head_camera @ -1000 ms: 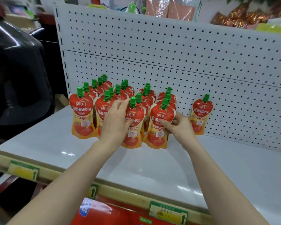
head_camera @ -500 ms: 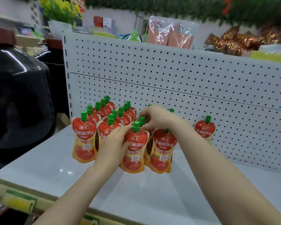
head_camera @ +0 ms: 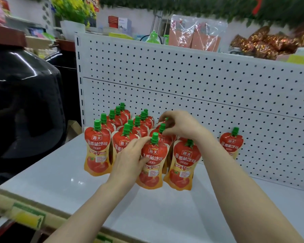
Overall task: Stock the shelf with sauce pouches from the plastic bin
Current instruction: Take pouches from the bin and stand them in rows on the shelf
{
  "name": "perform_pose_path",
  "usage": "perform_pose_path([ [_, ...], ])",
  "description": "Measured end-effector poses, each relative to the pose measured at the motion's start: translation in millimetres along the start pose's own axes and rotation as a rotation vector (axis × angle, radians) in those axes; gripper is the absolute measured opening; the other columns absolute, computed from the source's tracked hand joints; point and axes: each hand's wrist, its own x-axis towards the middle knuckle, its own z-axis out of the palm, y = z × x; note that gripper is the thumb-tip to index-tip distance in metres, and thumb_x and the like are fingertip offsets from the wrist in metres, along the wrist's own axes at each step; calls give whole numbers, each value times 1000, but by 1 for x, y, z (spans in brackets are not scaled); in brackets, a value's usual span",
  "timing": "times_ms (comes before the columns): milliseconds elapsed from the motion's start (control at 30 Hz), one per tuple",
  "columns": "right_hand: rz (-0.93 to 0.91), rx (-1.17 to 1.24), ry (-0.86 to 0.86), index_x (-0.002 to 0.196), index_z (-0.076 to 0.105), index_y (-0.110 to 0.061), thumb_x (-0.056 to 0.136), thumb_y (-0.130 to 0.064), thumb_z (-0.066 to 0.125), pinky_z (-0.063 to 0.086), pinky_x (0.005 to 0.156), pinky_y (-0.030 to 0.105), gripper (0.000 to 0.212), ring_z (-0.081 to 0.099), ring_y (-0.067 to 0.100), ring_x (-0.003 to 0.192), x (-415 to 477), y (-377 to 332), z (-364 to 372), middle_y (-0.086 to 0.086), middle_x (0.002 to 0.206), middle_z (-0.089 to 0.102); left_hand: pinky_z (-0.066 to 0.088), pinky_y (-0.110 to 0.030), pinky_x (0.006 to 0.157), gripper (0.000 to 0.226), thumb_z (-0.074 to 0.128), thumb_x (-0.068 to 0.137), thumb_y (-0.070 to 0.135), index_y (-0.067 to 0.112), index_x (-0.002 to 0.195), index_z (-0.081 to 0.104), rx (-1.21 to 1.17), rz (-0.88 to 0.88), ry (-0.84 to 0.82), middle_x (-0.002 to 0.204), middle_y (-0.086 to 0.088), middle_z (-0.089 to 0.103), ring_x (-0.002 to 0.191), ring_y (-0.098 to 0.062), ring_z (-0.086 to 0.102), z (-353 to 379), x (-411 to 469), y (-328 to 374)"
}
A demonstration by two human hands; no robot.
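Several red and yellow sauce pouches with green caps stand in rows on the white shelf point(head_camera: 63, 176). My left hand point(head_camera: 128, 160) grips the left side of a front-row pouch point(head_camera: 152, 165), thumb across its front. My right hand point(head_camera: 179, 126) reaches over the front row and pinches the green cap of a pouch point(head_camera: 162, 128) in the row behind. One pouch point(head_camera: 231, 143) stands alone to the right, against the pegboard. The plastic bin is out of sight.
A white pegboard back panel point(head_camera: 200, 81) rises behind the shelf. A large black glossy jar point(head_camera: 21, 102) stands to the left. Yellow price strips point(head_camera: 27, 217) run along the shelf's front edge. Bagged goods and plants sit beyond the panel's top.
My right hand left the front right pouch and rose to the caps in the row behind. The camera tilted up. My left hand stays on the front pouch.
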Motion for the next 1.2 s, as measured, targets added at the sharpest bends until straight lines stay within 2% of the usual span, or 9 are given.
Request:
perform_pose_path([
  [100, -54, 228, 196, 98, 72, -27, 90, -34, 69, 49, 71, 14, 11, 64, -3, 82, -31, -3, -4, -14, 89, 71, 55, -36, 90, 70, 69, 86, 15, 39, 141, 34, -54, -5, 15, 132, 11, 51, 112, -11, 59, 3, -3, -3],
  [167, -80, 265, 112, 90, 74, -28, 85, -43, 72, 45, 63, 6, 15, 61, -8, 77, -50, -8, 1, -17, 83, 71, 56, -33, 88, 73, 71, 85, 14, 42, 140, 32, -94, -5, 55, 132, 14, 50, 108, -7, 60, 6, -7, -4],
  [233, -106, 80, 51, 91, 75, -28, 79, -43, 77, 47, 69, 11, 19, 59, -5, 77, -56, -8, 14, -19, 81, 69, 55, -24, 87, 73, 71, 85, 14, 39, 142, 33, -136, -23, 107, 129, 14, 51, 103, -2, 60, 9, -15, -5],
  [367, -115, -156, 141, 89, 77, -24, 82, -39, 76, 45, 86, 42, 16, 51, 16, 90, -55, -7, 27, -13, 76, 62, 53, -17, 83, 67, 69, 86, 17, 31, 143, 35, -195, -66, 151, 119, 15, 54, 100, 1, 58, 19, -37, -11],
  [633, -119, -171, 168, 95, 76, -27, 82, -44, 74, 43, 91, 42, 22, 51, 16, 97, -59, -6, 29, -11, 87, 70, 52, -21, 89, 73, 73, 83, 16, 29, 144, 36, -200, -131, 79, 129, 9, 53, 108, -1, 54, 41, -55, -18],
  [833, 14, 34, 412, 119, 65, -30, 82, -43, 73, 45, 98, 39, 40, 51, 14, 111, -80, 24, 21, -10, 113, 64, 45, -8, 79, 71, 73, 82, 14, 27, 142, 38, -233, -171, 66, 126, 10, 53, 103, 1, 54, 39, -54, -19],
  [933, 177, 119, 333, 125, 59, -23, 80, -38, 78, 50, 87, 29, 52, 59, 10, 104, -96, 45, 22, -8, 115, 62, 43, -4, 76, 69, 73, 83, 14, 25, 142, 39, -223, -173, 63, 124, 8, 54, 102, 0, 53, 40, -54, -20],
  [1067, 253, 405, 223, 113, 61, -24, 83, -23, 78, 50, 65, 13, 35, 66, -2, 79, -107, 57, 35, -11, 101, 68, 50, -22, 88, 68, 74, 82, 18, 24, 141, 40, -194, -176, 74, 128, 5, 52, 108, -8, 55, 43, -55, -19],
  [1200, 269, 577, 247, 118, 62, -21, 84, -12, 76, 61, 68, 28, 38, 73, 5, 81, -107, 67, 45, -1, 103, 75, 50, -28, 91, 69, 76, 80, 19, 22, 140, 41, -170, -186, 83, 130, 5, 50, 105, -10, 55, 45, -55, -16],
])
